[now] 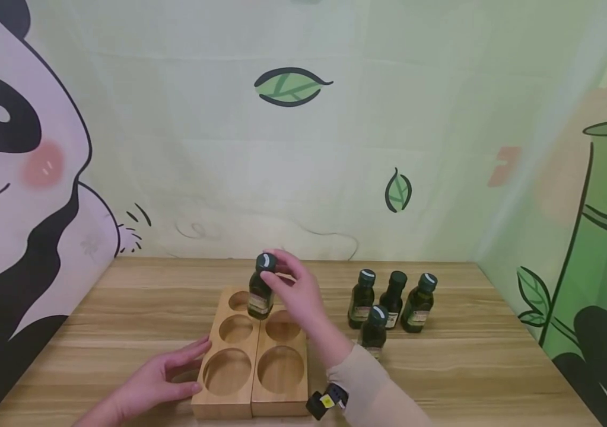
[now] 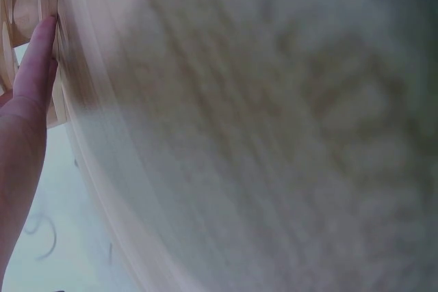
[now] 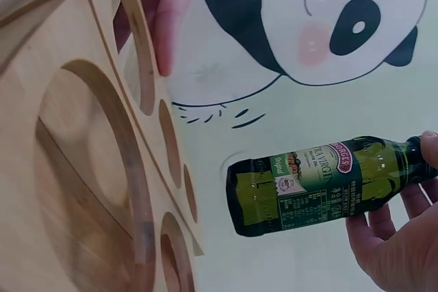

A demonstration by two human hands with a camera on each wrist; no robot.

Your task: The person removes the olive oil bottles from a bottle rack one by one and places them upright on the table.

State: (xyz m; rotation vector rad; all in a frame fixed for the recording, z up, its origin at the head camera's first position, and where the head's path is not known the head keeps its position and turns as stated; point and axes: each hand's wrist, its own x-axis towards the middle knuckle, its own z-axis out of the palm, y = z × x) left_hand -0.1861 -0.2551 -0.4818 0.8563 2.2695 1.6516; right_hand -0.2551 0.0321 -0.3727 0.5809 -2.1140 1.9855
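My right hand (image 1: 300, 296) pinches a small dark green olive oil bottle (image 1: 260, 295) near its cap and neck. The bottle is upright over the far part of two wooden holders (image 1: 280, 408) set side by side, each with round holes of different sizes. In the right wrist view, the label of the olive oil bottle (image 3: 315, 179) shows, and its base is clear of the wood. My left hand (image 1: 156, 379) rests against the left side of the holders, thumb near the front and fingers extended along the edge. The left wrist view shows those fingers (image 2: 35, 66) at the wood.
Several similar bottles stand on the table to the right: a back row of a left bottle (image 1: 361, 302), a slimmer middle bottle (image 1: 391, 301) and a right bottle (image 1: 418, 305), plus a nearer bottle (image 1: 373, 333) partly behind my right sleeve (image 1: 369, 379). A printed panda cloth (image 1: 202, 166) hangs behind.
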